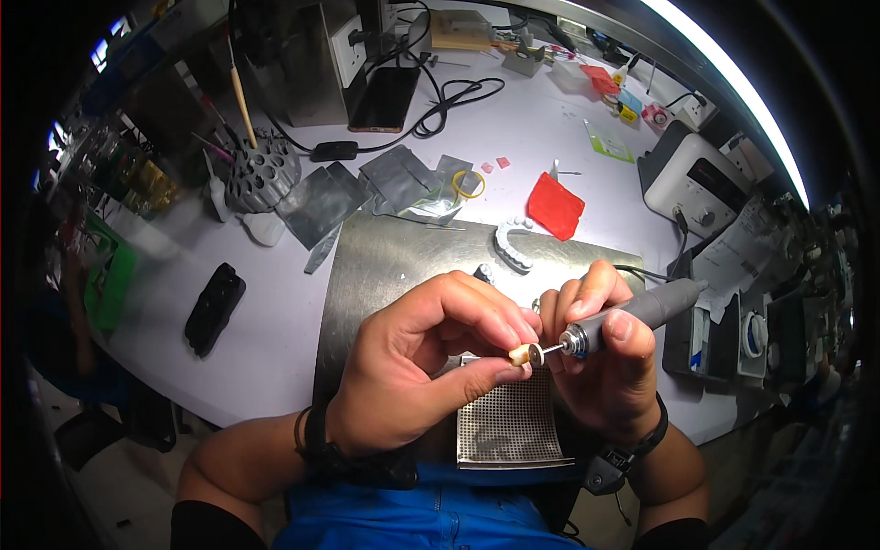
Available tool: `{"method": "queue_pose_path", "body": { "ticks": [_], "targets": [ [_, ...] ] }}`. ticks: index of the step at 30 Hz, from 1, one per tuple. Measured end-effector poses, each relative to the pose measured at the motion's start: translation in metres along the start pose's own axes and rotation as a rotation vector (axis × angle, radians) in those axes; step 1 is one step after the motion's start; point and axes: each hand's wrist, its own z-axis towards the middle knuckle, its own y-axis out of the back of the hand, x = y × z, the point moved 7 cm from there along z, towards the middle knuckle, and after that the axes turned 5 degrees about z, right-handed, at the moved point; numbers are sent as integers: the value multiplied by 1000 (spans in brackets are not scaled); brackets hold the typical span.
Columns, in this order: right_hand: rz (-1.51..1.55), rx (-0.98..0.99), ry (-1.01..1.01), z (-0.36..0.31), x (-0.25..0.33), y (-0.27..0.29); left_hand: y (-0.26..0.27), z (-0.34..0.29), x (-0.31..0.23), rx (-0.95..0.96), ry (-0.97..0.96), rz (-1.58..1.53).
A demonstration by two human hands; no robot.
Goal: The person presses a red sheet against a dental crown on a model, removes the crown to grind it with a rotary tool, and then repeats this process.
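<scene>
Holding the small cream piece [520,355] in a pinch, my left hand [431,353] has just its thumb and fingertips on it. My right hand [596,353] is curled around the grey hand tool [637,316]. The round disc [537,356] on the tool's thin metal rod [553,348] is right by the piece; I cannot tell if they touch, or if the disc is turning. The piece is so tiny that my skin is very close to the disc. If the disc spins and my right hand slips, it could nick my thumb. If I push too hard, the piece could crack, or the rod could bend. If my pinch goes weak, the disc could kick the piece away. It might drop on the mesh tray [509,422] below, or bounce off and be hard to find. The black cord [646,272] behind the tool could tug and make my hand wobble.
</scene>
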Motion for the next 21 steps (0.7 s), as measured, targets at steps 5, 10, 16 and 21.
{"method": "queue_pose_path", "body": {
  "ticks": [5,10,16,21],
  "targets": [
    [-2,-14,-13,-1,-1,2,-1,1,-3,7,31,46],
    [-30,-12,-1,-1,-1,-1,-1,0,-1,31,30,95],
    [5,7,0,0,0,-1,-1,-1,2,-13,14,20],
    [-1,2,0,1,0,0,-2,1,-1,13,33,91]
  ]
}}
